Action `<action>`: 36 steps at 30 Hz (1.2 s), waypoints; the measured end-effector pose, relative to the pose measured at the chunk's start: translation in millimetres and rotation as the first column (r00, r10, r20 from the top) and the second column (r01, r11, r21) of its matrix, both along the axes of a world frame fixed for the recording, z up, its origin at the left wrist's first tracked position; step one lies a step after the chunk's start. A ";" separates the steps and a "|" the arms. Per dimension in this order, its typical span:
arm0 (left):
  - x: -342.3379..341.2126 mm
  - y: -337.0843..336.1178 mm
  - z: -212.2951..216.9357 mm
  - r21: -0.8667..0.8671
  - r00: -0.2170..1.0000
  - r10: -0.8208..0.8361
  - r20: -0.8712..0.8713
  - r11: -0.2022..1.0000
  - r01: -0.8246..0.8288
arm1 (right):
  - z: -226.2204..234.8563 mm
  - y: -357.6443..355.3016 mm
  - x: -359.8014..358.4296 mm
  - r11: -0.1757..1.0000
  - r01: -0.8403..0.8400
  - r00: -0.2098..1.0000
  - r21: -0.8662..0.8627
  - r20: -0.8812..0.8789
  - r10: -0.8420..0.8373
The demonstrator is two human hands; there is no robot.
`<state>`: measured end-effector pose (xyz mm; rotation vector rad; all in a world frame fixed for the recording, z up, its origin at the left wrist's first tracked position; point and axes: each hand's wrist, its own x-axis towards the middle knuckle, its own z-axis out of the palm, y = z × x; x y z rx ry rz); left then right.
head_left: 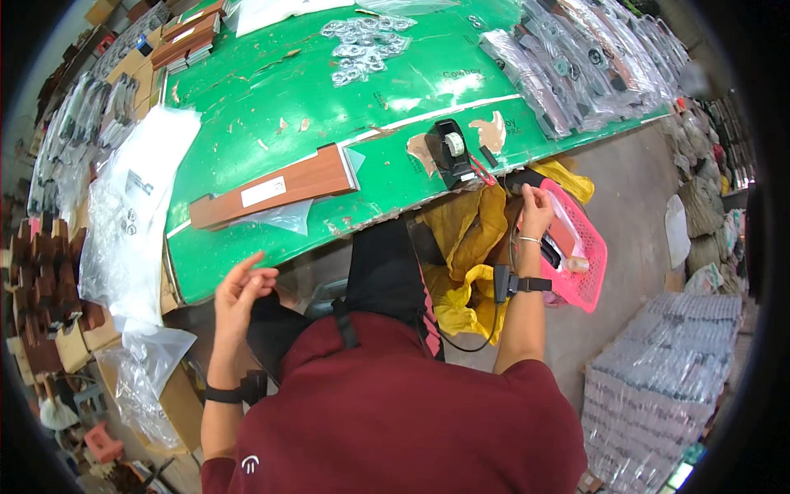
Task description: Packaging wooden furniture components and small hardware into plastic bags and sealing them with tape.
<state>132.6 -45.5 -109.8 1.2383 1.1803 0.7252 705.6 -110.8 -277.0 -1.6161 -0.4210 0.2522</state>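
Observation:
My left hand [242, 290] hovers just off the table's near edge, fingers loosely curled and apart, with nothing in it. My right hand [536, 212] is above the rim of a pink plastic basket [594, 276], its fingertips pinched together. Whatever they may hold is too small to make out. On the green table [354, 107], a reddish-brown flat piece with a white label [317, 181] lies slanted on a transparent plastic bag [288, 217], nearest to my left hand. A black tape dispenser [448, 155] stands at the table edge, with a red-handled tool [483, 171] beside it.
Plastic-wrapped pieces [568, 66] are piled at the table's far right. Small bagged parts [362, 49] lie at the back. White plastic bags [136, 206] hang over the left side. Yellow sacks [469, 235] are below the edge. A wrapped stack [658, 379] stands on the right floor.

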 end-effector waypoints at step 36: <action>-130.4 -1.3 28.6 0.645 0.764 0.514 -0.390 0.745 -0.171 | 130.6 112.2 -477.3 0.042 -0.941 -0.204 0.335 -0.662 0.721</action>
